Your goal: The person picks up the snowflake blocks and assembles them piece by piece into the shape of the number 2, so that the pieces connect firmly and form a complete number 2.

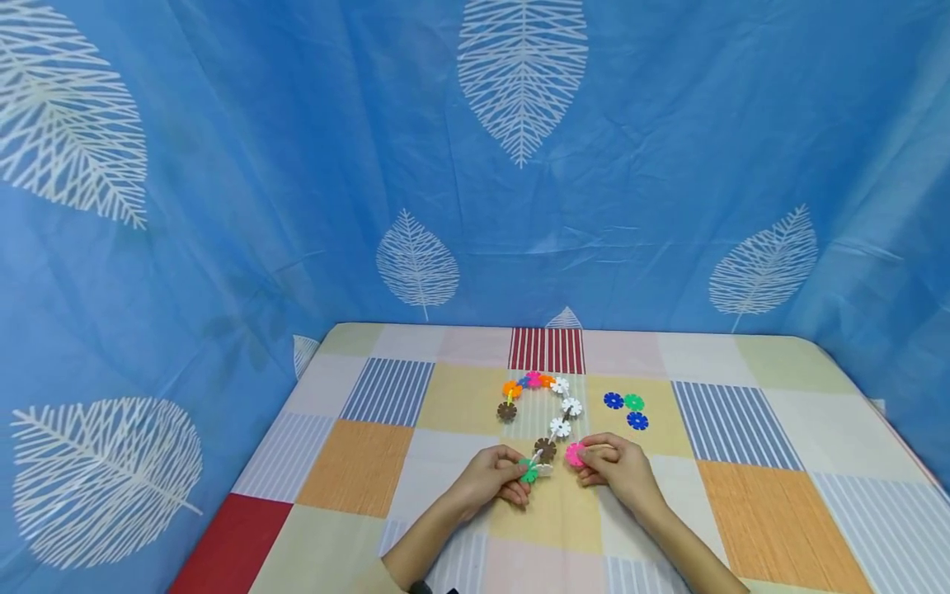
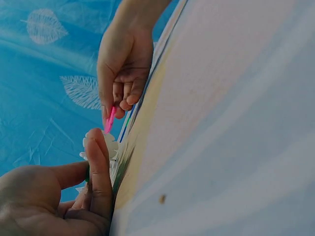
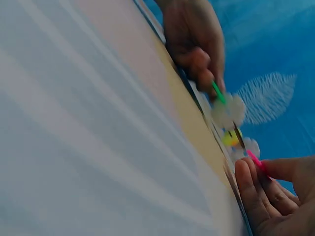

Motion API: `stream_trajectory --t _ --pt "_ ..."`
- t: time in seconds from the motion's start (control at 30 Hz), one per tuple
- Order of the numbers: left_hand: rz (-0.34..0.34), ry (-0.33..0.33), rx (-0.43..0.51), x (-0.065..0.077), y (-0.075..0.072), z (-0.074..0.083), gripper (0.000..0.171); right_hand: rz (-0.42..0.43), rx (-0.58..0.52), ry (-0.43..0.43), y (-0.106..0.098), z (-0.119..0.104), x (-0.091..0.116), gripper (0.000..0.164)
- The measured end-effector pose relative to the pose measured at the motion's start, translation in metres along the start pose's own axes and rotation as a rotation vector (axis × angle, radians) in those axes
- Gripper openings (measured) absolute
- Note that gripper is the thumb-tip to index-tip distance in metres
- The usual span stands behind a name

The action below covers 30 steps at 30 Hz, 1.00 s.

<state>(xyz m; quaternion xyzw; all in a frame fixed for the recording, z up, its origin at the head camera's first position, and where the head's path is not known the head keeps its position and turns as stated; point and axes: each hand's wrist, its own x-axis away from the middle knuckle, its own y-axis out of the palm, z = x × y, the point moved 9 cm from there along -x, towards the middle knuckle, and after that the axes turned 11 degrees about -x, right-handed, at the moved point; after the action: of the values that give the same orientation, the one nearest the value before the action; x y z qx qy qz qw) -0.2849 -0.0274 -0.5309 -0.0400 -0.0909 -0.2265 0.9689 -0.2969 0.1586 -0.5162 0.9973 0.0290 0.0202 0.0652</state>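
My left hand (image 1: 491,478) pinches a green snowflake disc (image 1: 528,471) at the near end of a curved chain of interlocking plastic discs. A white disc stands edge-on beside the green one, and a brown disc (image 1: 545,450) lies just beyond. From there the chain runs through white discs (image 1: 571,407) and bends left past orange and pink ones to another brown disc (image 1: 507,412). Between thumb and fingers, my right hand (image 1: 622,472) holds a loose pink disc (image 1: 575,454), apart from the green one. In the left wrist view this pink disc (image 2: 110,119) shows edge-on.
Two blue discs (image 1: 637,421) and a loose green disc (image 1: 634,402) lie on the right, beyond my right hand. A patchwork cloth (image 1: 371,470) covers the table. Blue curtains (image 1: 638,206) with white leaf prints hang behind it and at the sides.
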Motion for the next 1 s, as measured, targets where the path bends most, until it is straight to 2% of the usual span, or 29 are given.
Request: stream_trajectory --t 0.1,0.2,0.43,1.0 --pt "0.015 0.0 0.006 -0.001 0.0 0.001 0.013 -0.074 -0.06 0.05 0.017 0.005 0.009 0.034" --pt "0.02 0.003 0.011 -0.002 0.0 0.001 0.013 -0.1 -0.088 0.061 0.025 0.008 0.013 0.034" --pt "0.021 0.006 0.021 -0.002 0.0 -0.001 0.012 -0.098 -0.138 0.092 0.031 0.013 0.015 0.03" --pt "0.029 0.006 -0.015 0.002 0.001 -0.001 0.01 -0.18 -0.137 0.117 0.045 0.014 0.02 0.026"
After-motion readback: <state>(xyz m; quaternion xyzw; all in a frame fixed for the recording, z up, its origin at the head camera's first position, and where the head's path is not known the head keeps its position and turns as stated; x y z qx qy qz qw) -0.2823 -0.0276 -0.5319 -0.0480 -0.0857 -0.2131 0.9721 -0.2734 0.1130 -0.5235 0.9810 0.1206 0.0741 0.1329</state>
